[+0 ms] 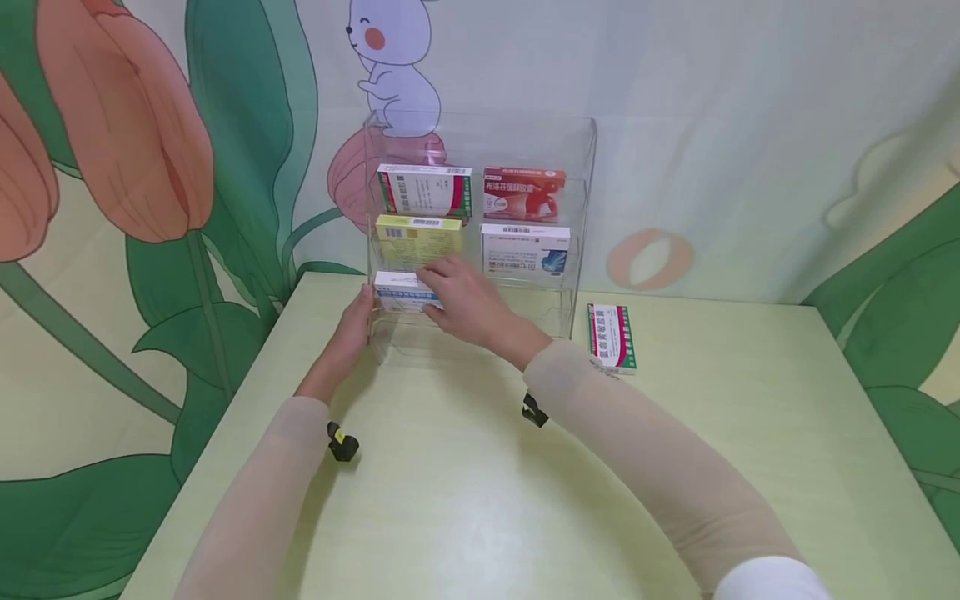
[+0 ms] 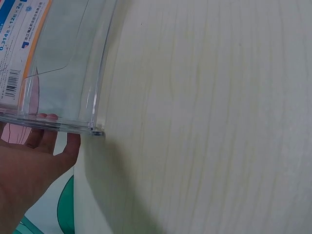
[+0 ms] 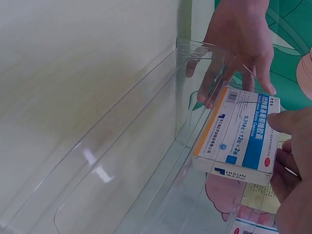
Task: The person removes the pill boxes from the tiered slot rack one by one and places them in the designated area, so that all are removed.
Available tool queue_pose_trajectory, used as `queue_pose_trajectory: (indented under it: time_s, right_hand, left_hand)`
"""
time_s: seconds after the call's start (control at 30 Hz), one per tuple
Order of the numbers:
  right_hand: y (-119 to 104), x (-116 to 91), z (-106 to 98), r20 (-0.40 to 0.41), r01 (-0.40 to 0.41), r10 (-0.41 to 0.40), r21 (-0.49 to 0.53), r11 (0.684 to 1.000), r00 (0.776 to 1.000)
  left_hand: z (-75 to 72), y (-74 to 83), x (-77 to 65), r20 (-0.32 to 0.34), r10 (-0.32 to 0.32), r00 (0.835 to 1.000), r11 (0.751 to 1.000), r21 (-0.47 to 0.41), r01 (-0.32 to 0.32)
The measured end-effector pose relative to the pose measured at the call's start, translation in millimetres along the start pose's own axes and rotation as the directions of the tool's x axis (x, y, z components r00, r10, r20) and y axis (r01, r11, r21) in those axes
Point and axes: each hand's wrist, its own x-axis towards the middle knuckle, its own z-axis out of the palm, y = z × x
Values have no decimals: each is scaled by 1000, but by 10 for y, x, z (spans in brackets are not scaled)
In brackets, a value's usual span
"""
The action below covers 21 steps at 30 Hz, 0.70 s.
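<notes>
A white medicine box with a blue stripe and orange edge (image 3: 239, 131) sits at the lowest left place of a clear acrylic rack (image 1: 540, 133). My right hand (image 1: 472, 302) pinches this box, the thumb on its printed face and the fingers at its far edge in the right wrist view. Against the rack's left side rests my left hand (image 1: 351, 333), its fingers extended along the outside of the clear panel (image 2: 63, 95). Directly above the held box is a yellow medicine box (image 1: 418, 240), partly behind my right hand.
The rack also holds a green-and-red-edged white box (image 1: 424, 192), a red box (image 1: 523, 196) and a white box with a blue picture (image 1: 523, 250). Another green-and-red-edged box (image 1: 611, 333) lies on the pale table (image 1: 450, 467), right of the rack. A printed curtain (image 1: 712, 125) hangs behind.
</notes>
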Motion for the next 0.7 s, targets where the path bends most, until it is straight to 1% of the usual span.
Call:
queue_pose_trajectory:
  time_s: [0.2,0.37,0.7]
  right_hand:
    - [0,15,19,-24,0,0,6,1000,1000]
    - [-20,43,-5,-40,-11,10,-10,1000,999]
    - [-72,63,-13,-15,-43,42,-54,998,999]
  left_hand:
    - [-5,12,-8,10,-20,1000,1000,10,20]
    - [-17,25,3,16,-10,1000,1000,-10,10]
    - [6,16,-32,4,-10,1000,1000,5,10]
